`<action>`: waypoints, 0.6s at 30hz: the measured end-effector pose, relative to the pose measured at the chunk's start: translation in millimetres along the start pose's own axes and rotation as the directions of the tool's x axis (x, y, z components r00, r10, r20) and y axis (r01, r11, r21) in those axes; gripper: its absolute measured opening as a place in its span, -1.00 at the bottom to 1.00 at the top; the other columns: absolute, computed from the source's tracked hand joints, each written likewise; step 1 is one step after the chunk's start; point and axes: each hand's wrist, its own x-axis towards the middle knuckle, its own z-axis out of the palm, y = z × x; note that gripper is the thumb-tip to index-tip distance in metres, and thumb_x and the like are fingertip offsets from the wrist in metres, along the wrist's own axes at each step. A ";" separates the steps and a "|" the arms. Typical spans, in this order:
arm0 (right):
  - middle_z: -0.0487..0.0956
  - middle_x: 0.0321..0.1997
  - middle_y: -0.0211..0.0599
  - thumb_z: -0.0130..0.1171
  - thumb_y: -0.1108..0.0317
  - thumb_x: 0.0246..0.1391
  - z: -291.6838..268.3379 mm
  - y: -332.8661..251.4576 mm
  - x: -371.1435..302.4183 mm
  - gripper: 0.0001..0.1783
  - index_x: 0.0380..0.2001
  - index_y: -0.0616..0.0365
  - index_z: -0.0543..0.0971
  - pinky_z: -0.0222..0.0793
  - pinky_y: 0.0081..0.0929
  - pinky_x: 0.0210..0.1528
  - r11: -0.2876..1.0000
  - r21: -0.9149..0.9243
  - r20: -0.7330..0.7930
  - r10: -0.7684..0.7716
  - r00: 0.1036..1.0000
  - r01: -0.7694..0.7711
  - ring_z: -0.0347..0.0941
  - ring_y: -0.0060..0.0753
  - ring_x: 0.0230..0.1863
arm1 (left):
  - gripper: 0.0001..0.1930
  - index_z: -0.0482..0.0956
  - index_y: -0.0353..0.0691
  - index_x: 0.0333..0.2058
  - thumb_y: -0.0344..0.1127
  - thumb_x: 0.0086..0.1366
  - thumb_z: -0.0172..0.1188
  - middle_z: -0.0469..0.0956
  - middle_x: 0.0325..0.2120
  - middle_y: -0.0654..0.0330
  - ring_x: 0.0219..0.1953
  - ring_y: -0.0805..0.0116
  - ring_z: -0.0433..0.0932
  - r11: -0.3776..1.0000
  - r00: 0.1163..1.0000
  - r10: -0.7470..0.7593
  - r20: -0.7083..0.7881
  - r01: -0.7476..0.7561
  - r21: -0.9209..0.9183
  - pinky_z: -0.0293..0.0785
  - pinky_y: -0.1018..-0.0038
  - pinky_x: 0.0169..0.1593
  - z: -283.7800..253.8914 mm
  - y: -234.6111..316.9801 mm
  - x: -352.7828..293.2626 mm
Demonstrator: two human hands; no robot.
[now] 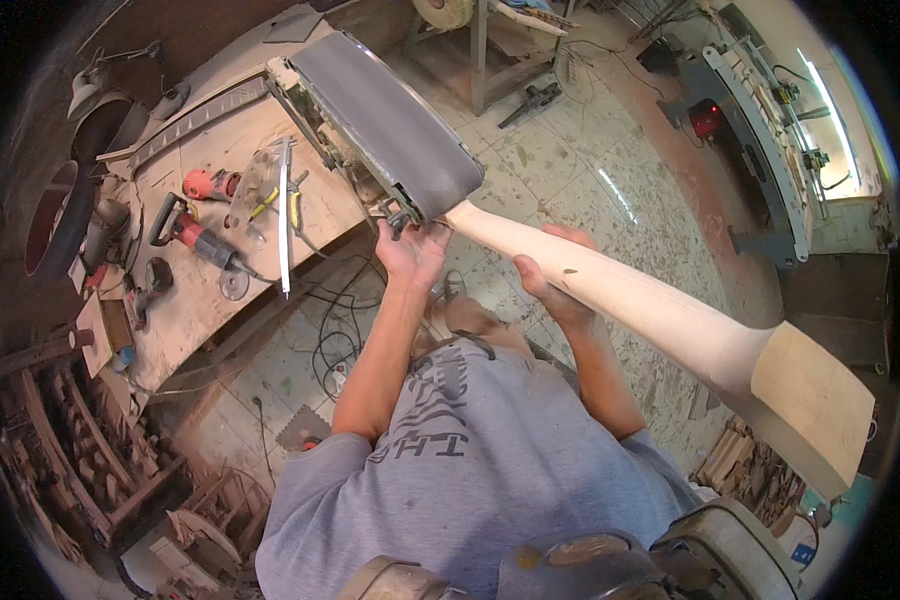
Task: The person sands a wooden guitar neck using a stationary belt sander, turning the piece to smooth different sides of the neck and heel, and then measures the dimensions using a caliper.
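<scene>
A long pale wooden leg (620,285) slants across from the belt sander (390,115) to the lower right. Its narrow end meets the rounded end of the grey belt, and its thick end is a square block. My left hand (415,252) is palm up below the narrow end, close beside the roller; its fingertips are partly hidden, and it seems to hold the leg there. Further along, my right hand (560,285) wraps the shaft from below, thumb on the near side. A small dark mark shows on the wood near that thumb.
To the left, a workbench (320,215) carries a red and black angle grinder (195,235), another red power tool (210,183), yellow-handled pliers (265,205) and a white strip (285,220). Cables (335,330) trail on the dusty floor. Wood scraps (745,465) lie lower right.
</scene>
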 end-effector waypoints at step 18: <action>0.64 -0.24 -0.25 0.59 0.08 -0.08 10.1 2.6 8.9 -0.38 -0.09 0.27 0.56 0.54 -0.45 -0.15 0.981 0.193 -0.060 -0.011 0.998 0.022 0.60 -0.39 -0.25 | -0.17 0.34 -0.50 0.20 0.33 0.54 -0.27 0.40 0.17 -0.15 0.18 -0.09 0.42 0.999 0.995 0.018 -0.099 -0.015 0.031 0.41 0.01 0.30 -12.9 5.3 16.7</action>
